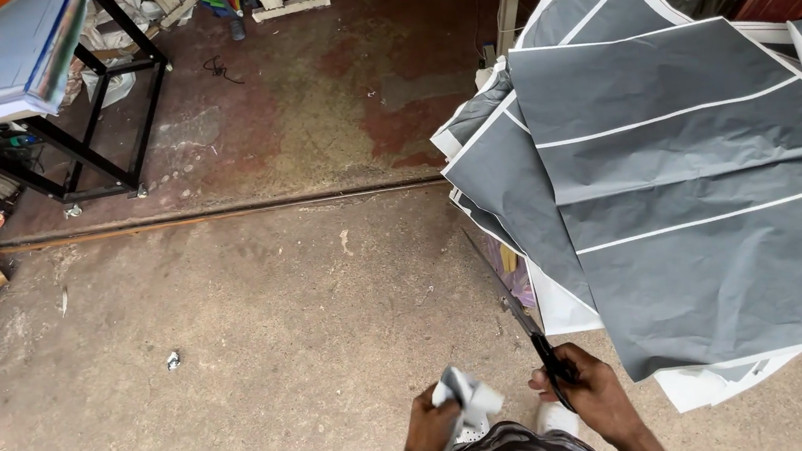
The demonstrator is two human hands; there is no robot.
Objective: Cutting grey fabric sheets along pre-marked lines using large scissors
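Head view is showing the left hand [432, 432] clenching around a crumpled scrap of white-and-grey fabric [465, 397], held low near the body. The right hand [592, 397] is wrapping closed around the black handles of long dark-bladed scissors [520, 316], blades nearly together and pointing up toward the stack of grey fabric panels with white edging [699, 191], just beside it. Judging by this, a trimming step is sitting between cuts; another cut would call for reopening the blades and lining them up on cloth.
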